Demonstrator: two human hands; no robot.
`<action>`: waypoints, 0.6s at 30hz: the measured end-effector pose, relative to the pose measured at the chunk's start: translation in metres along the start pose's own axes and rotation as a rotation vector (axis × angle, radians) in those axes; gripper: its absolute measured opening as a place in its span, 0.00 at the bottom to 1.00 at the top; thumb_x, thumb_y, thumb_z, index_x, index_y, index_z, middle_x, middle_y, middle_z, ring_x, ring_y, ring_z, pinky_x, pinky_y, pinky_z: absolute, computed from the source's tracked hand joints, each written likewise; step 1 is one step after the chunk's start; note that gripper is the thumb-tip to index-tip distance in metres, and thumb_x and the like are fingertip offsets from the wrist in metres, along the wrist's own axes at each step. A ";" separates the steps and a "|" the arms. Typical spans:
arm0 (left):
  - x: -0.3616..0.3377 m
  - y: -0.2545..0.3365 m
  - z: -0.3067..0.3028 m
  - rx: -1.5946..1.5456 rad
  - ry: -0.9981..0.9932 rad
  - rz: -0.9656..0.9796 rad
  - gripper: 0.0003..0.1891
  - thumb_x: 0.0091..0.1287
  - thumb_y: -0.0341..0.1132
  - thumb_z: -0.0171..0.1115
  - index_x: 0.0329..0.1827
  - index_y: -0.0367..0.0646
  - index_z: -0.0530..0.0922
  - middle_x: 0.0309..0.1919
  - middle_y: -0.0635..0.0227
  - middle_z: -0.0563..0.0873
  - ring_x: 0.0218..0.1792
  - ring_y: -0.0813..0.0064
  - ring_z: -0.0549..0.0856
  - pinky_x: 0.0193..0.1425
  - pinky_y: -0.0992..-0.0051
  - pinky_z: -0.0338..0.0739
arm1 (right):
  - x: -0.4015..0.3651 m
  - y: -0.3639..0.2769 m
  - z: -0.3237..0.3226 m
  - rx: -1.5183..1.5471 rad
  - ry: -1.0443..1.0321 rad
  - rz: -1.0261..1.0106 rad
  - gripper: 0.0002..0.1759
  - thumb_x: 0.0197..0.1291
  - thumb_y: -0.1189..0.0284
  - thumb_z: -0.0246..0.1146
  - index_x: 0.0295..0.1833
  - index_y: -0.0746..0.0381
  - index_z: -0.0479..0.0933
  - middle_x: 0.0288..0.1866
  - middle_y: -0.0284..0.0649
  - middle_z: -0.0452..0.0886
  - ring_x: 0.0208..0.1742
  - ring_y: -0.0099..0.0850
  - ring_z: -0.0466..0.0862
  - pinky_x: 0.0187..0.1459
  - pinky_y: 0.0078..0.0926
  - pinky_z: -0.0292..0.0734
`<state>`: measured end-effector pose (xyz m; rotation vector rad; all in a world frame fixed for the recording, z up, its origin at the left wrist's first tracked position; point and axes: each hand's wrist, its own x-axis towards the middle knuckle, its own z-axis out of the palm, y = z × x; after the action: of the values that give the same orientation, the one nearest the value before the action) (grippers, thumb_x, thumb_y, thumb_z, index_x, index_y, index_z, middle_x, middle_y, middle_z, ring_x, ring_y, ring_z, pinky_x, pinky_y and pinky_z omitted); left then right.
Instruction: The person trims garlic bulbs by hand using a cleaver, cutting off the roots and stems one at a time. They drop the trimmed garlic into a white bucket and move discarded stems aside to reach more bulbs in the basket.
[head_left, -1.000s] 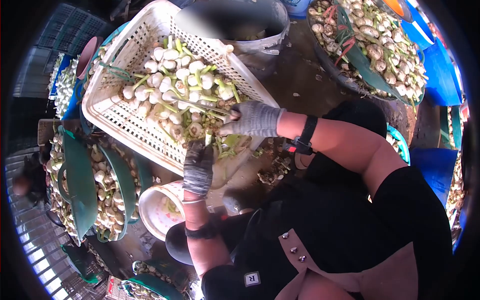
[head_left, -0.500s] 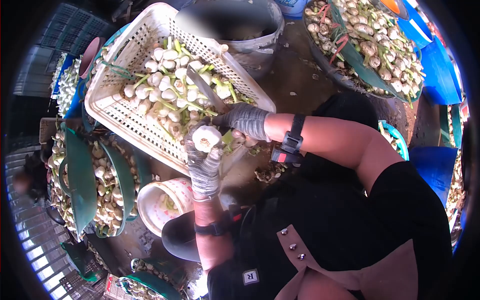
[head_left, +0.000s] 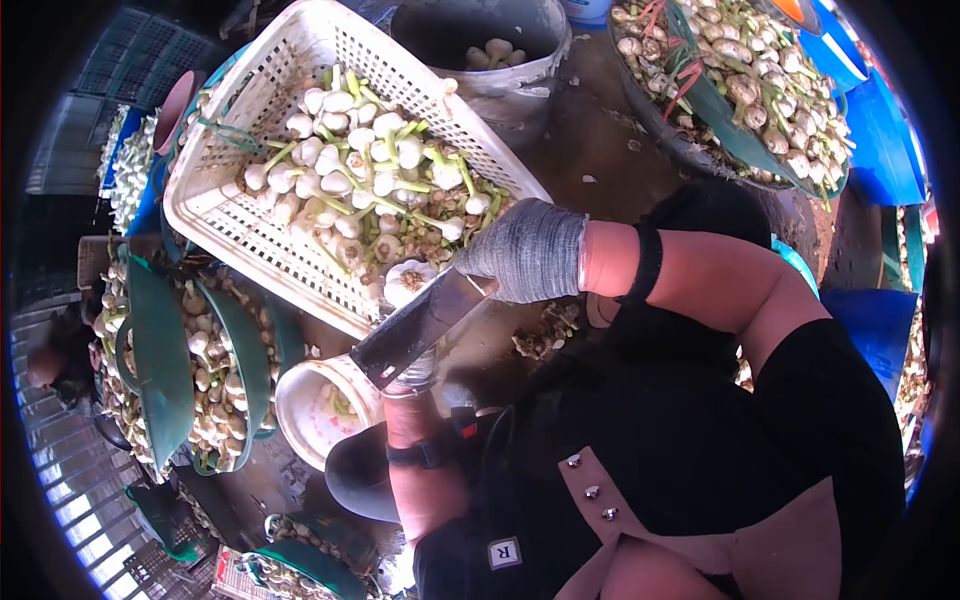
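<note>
My right hand [head_left: 528, 250], in a grey striped glove, is closed around a knife [head_left: 425, 325]. Its broad dark blade points down to the left and passes in front of my left hand [head_left: 418, 372], also gloved. Just above the blade, a white garlic bulb [head_left: 405, 281] sits in my left hand, its root end facing up; the blade hides most of the fingers. Right behind the bulb stands a white plastic crate [head_left: 215, 222] with many garlic bulbs [head_left: 340, 180] on green stems.
A grey bucket [head_left: 535, 80] behind the crate holds several bulbs. Below the crate is a white bucket [head_left: 300, 410]. Green baskets [head_left: 160, 360] of garlic stand at left, a heaped tub [head_left: 640, 105] at upper right. Trimmings [head_left: 545, 335] lie on the floor.
My right hand has swung the knife from above the crate down across my left hand, turning the blade lower left. My left hand still holds the bulb. Bulbs now show in the grey bucket.
</note>
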<state>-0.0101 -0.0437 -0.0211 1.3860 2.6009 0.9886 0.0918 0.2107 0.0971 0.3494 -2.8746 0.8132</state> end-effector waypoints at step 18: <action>0.045 0.084 -0.052 -0.450 0.227 -0.297 0.35 0.52 0.32 0.72 0.61 0.37 0.62 0.50 0.57 0.75 0.51 0.65 0.77 0.63 0.68 0.67 | 0.015 0.019 0.028 0.210 0.074 0.297 0.14 0.58 0.59 0.60 0.37 0.59 0.75 0.27 0.47 0.80 0.32 0.46 0.83 0.36 0.41 0.78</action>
<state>0.0086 -0.0031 0.0781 0.7992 2.4030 1.6203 0.0708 0.2083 0.0665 -0.0916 -2.8151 1.1544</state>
